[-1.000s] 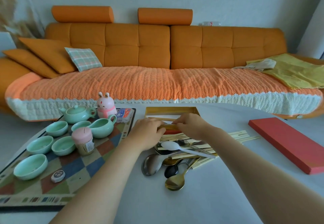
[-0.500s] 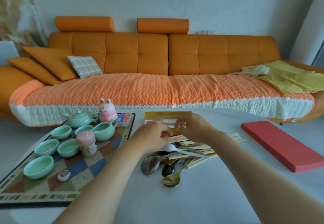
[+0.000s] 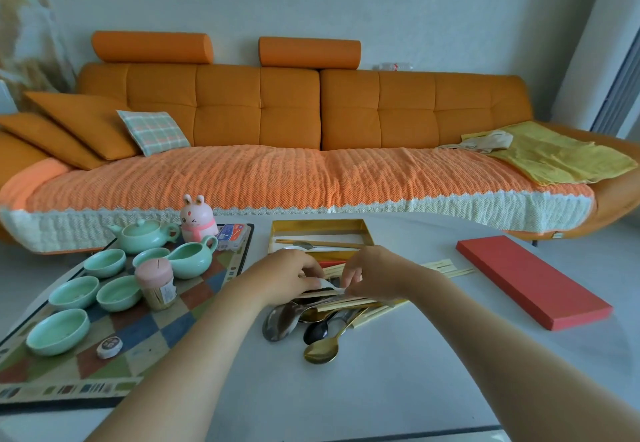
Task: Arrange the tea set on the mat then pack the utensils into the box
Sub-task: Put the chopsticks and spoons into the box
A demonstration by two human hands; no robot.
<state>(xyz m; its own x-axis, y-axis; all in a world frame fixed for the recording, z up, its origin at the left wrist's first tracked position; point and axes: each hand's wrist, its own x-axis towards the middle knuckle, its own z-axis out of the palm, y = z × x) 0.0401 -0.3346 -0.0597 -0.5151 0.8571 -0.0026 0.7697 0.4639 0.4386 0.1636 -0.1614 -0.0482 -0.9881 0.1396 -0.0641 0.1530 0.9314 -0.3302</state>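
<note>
My left hand and my right hand meet over the utensil pile of spoons and pale chopsticks. Together they grip a white spoon, the left at its bowl and the right pinching its handle. Just behind them the open gold box holds a pair of chopsticks and a spoon. On the checkered mat at the left stand a mint teapot, a pitcher and several mint cups.
The box's red lid lies flat at the right. A pink-lidded jar, a pink rabbit figure, a card pack and a small round tin share the mat. An orange sofa runs behind the table.
Both hands drew back from the box's near edge to the pile and took hold of the white spoon. The view tilted upward.
</note>
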